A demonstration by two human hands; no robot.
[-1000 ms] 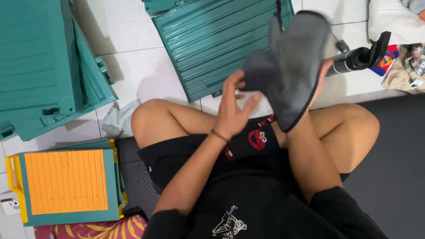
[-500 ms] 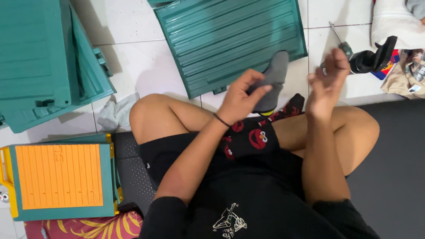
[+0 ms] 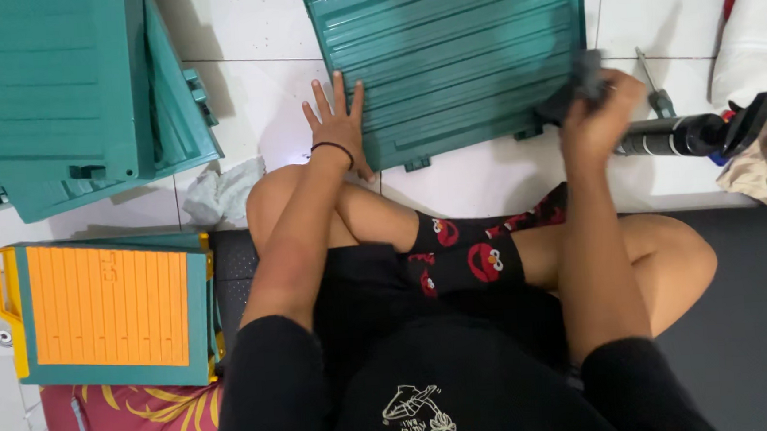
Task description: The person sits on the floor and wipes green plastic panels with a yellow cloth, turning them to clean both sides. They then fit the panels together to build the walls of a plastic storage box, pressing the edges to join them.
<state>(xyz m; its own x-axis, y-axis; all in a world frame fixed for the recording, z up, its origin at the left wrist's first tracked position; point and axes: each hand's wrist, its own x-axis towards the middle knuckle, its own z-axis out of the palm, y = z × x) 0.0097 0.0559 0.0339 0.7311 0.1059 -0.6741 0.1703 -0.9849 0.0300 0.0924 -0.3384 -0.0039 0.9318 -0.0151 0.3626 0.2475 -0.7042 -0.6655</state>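
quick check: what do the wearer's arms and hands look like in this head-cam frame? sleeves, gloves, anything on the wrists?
Both hands are bare, no gloves. The left hand has a thin dark band around its wrist. The right hand shows no band or watch from this angle. Both arms are bare from the wrist to above the elbow, where short black sleeves begin. No rings can be made out.

Two hands [image 3: 335,121], one grey cloth [image 3: 575,88]

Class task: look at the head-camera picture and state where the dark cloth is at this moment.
The dark cloth is bunched in the right hand, pressed on the right edge of the ribbed green panel, upper right of the head view, near the screwdriver.
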